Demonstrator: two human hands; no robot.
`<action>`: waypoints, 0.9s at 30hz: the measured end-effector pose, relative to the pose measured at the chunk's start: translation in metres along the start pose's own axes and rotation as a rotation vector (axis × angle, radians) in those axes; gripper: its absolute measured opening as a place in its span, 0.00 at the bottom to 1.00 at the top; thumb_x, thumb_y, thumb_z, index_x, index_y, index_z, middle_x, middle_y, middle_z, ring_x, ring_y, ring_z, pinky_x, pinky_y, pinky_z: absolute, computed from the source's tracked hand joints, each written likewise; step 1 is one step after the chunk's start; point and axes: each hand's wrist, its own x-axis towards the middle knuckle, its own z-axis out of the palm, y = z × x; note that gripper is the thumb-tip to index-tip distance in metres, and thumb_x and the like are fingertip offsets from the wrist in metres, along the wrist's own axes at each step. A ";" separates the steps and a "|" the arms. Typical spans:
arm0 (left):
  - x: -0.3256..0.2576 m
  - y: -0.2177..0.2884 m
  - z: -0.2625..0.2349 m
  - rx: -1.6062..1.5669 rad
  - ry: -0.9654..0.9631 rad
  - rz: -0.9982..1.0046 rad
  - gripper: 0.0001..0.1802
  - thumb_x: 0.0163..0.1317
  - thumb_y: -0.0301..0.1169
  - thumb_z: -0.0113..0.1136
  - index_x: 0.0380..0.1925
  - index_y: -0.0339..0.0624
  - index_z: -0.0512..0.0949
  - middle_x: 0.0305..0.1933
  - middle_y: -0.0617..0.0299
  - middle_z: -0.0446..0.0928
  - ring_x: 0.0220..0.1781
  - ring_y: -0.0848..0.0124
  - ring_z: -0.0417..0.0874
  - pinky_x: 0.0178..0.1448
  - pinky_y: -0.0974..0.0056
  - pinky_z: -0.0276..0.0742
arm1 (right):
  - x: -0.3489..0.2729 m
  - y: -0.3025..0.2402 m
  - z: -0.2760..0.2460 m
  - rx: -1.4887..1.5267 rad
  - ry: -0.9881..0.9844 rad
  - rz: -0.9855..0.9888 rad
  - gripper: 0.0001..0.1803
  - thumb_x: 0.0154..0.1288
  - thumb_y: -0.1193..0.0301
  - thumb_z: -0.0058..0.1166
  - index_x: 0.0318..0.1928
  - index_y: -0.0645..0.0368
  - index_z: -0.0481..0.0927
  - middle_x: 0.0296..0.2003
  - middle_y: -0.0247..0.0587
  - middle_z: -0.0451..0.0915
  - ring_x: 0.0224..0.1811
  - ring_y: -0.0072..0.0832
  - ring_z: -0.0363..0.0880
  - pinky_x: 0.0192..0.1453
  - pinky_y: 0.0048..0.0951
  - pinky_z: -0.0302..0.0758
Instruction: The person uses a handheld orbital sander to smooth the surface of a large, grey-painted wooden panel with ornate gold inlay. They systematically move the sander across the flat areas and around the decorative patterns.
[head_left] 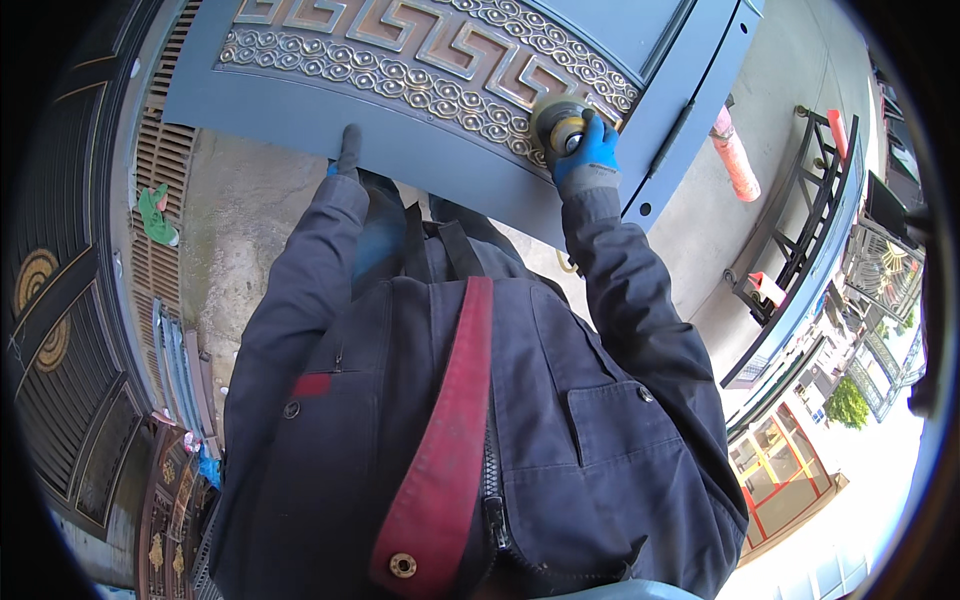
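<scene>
A blue-grey metal door panel (290,108) with raised rings and a square meander pattern lies in front of me. My right hand (592,150), in a blue and grey glove, is closed on a round tool with a tan rim and yellow middle (563,128). The tool rests over the ornament near the panel's right end; its exact kind cannot be made out. At the panel's near edge is my left hand (348,155), gloved too. One grey digit lies on top, and the other fingers are hidden at the edge, which the hand appears to grip.
A dark ornate door (50,260) stands at the left beside a slotted floor grate (165,170) with a green cloth (157,215) on it. Right of the panel are a pink roll (736,155) and a black metal frame (800,215). Metal strips (178,370) lie at the left.
</scene>
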 end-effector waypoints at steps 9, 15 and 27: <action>0.072 -0.022 -0.049 -0.077 -0.216 0.128 0.43 0.61 0.54 0.77 0.69 0.47 0.70 0.63 0.58 0.79 0.60 0.61 0.84 0.61 0.50 0.87 | -0.003 0.004 -0.008 -0.026 -0.069 -0.048 0.48 0.52 0.58 0.78 0.72 0.48 0.68 0.64 0.59 0.71 0.56 0.59 0.84 0.56 0.51 0.85; 0.106 -0.051 -0.066 0.069 -0.114 0.305 0.38 0.64 0.50 0.75 0.68 0.46 0.71 0.62 0.58 0.79 0.57 0.63 0.84 0.58 0.53 0.87 | -0.009 0.023 -0.009 0.026 0.048 -0.025 0.50 0.50 0.61 0.80 0.72 0.52 0.67 0.67 0.60 0.68 0.60 0.59 0.81 0.62 0.48 0.83; 0.127 -0.060 -0.066 0.113 -0.066 0.445 0.30 0.68 0.41 0.73 0.64 0.41 0.75 0.60 0.57 0.80 0.55 0.66 0.85 0.55 0.59 0.87 | -0.015 0.024 -0.014 -0.074 0.020 0.036 0.52 0.47 0.60 0.82 0.71 0.56 0.68 0.64 0.54 0.70 0.59 0.55 0.81 0.64 0.46 0.81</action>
